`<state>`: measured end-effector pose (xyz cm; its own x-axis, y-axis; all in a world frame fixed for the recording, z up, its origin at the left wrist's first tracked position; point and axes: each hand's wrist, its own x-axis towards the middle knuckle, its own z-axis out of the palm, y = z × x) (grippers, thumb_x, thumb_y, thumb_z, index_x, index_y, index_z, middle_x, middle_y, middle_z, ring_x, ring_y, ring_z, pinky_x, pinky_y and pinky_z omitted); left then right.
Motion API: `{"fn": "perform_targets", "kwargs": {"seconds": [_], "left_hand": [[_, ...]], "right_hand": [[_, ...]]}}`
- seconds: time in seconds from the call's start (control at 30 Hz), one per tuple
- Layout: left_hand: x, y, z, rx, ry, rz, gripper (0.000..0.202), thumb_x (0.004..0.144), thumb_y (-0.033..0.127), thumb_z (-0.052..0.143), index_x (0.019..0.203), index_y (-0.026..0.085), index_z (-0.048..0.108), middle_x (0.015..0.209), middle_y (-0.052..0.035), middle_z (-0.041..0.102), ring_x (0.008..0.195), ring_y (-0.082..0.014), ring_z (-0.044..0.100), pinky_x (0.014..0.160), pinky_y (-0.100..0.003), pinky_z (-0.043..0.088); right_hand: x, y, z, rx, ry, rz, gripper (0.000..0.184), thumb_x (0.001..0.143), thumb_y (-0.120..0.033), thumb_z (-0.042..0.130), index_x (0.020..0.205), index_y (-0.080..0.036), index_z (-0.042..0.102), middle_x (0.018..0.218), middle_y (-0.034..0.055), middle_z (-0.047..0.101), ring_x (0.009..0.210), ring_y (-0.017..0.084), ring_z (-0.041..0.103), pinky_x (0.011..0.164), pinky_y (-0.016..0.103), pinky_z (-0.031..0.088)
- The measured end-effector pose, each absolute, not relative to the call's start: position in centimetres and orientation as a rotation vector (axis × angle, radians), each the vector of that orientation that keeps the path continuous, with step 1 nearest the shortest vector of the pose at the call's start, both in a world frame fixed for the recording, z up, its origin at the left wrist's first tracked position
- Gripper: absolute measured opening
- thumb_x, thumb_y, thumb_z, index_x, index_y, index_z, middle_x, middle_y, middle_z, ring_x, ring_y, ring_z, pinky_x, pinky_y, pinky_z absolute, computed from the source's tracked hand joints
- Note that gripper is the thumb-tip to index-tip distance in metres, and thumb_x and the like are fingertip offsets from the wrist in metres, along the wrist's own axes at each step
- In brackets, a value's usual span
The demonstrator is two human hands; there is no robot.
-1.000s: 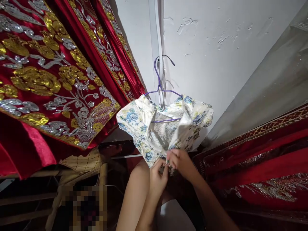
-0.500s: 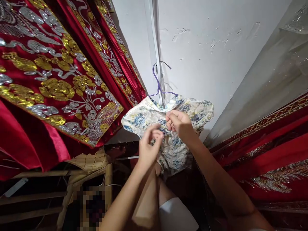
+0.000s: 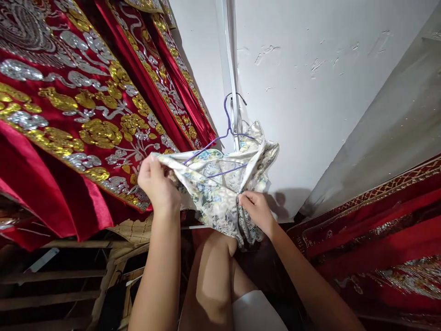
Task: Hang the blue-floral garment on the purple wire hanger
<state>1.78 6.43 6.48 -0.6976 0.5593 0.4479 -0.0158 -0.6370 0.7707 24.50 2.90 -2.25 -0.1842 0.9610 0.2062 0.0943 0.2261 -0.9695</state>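
A small white garment with a blue and yellow flower print (image 3: 220, 193) hangs on a purple wire hanger (image 3: 225, 131), hooked on a white pipe against the wall. My left hand (image 3: 156, 184) is closed on the garment's left edge and holds it out to the left. Lower down, my right hand (image 3: 255, 210) pinches the fabric on the right side. The garment is spread open between the two hands, with the hanger's bar showing inside it.
Red velvet garments with gold and silver embroidery (image 3: 76, 115) hang close on the left. More red embroidered cloth (image 3: 379, 230) lies at the right. A white wall (image 3: 310, 92) is behind. My bare knee (image 3: 213, 276) and a wooden frame (image 3: 113, 257) are below.
My left hand moved left and took hold of the garment's left edge, pulling it outward. My right hand dropped from the collar to the lower right fabric. The garment is now spread open.
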Motion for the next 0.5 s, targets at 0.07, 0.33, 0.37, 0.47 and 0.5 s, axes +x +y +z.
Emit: {"fn": "perform_targets", "kwargs": {"seconds": [0.07,0.33,0.37,0.47,0.5], "left_hand": [[0.4,6.7,4.3,0.492,1.038,2.202,0.024,0.1,0.018,0.052,0.076,0.017,0.051,0.067,0.0043,0.05,0.059,-0.0066,0.049,0.064,-0.016,0.047],[5.8,4.1,-6.2,0.284,1.02,1.735,0.02,0.089,0.013,0.06,0.07,0.016,0.055,0.07,-0.0017,0.058,0.068,-0.0115,0.062,0.075,-0.025,0.056],[6.4,3.5,-6.3,0.326,0.981,1.725,0.015,0.087,0.016,0.063,0.073,0.016,0.058,0.076,-0.0032,0.061,0.075,-0.013,0.064,0.08,-0.026,0.056],[7.9,1.5,-4.5,0.609,0.802,1.674,0.019,0.083,0.031,0.075,0.079,0.018,0.061,0.083,-0.0026,0.061,0.08,-0.0145,0.062,0.079,-0.025,0.054],[8.4,0.7,-3.5,0.756,0.768,1.63,0.026,0.082,0.038,0.076,0.079,0.018,0.061,0.082,-0.0023,0.059,0.078,-0.0151,0.06,0.076,-0.026,0.053]], "right_hand": [[24.4,1.4,-3.1,-1.001,-1.396,1.258,0.031,0.085,-0.041,0.056,0.061,-0.022,0.049,0.053,-0.0068,0.032,0.05,0.01,0.027,0.051,0.027,0.019],[24.9,-3.8,-8.2,-1.076,-1.069,1.399,0.034,0.083,-0.042,0.055,0.056,-0.024,0.044,0.044,-0.0064,0.033,0.044,0.01,0.028,0.048,0.028,0.022],[25.5,-4.2,-8.8,-1.122,-1.09,1.385,0.035,0.083,-0.042,0.054,0.055,-0.024,0.044,0.044,-0.0058,0.033,0.045,0.011,0.028,0.048,0.028,0.023],[27.2,-4.1,-9.1,-1.231,-1.179,1.204,0.036,0.088,-0.045,0.057,0.06,-0.022,0.05,0.055,-0.0022,0.044,0.054,0.014,0.039,0.054,0.029,0.034],[27.5,-3.7,-8.6,-1.227,-1.201,1.135,0.035,0.09,-0.049,0.057,0.068,-0.022,0.057,0.063,-0.0002,0.051,0.062,0.017,0.047,0.06,0.03,0.04]]}}
